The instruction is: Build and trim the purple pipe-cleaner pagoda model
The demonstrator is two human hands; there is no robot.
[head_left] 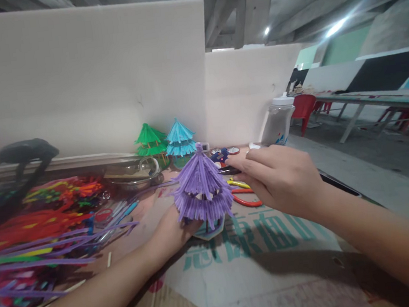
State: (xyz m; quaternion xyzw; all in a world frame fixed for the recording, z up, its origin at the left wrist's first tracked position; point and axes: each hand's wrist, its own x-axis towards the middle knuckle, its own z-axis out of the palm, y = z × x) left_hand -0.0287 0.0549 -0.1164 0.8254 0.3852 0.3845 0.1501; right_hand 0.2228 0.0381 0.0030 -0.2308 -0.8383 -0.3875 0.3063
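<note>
A small purple two-tiered pavilion model made of fuzzy pipe cleaners stands upright on a pale flat base. My left hand reaches behind its lower side and holds it near the base; most of the fingers are hidden by the roof. To the right, my right hand is raised with its fingers curled and drawn together. Its fingertips are by a dark blue object, and what they grip, if anything, is unclear. Under that hand lie red-handled pliers and a yellow handle.
Green and light blue pavilion models stand at the back. Loose colourful pipe cleaners cover the left, beside a metal bowl. A clear bottle stands back right. Printed cardboard lies in front.
</note>
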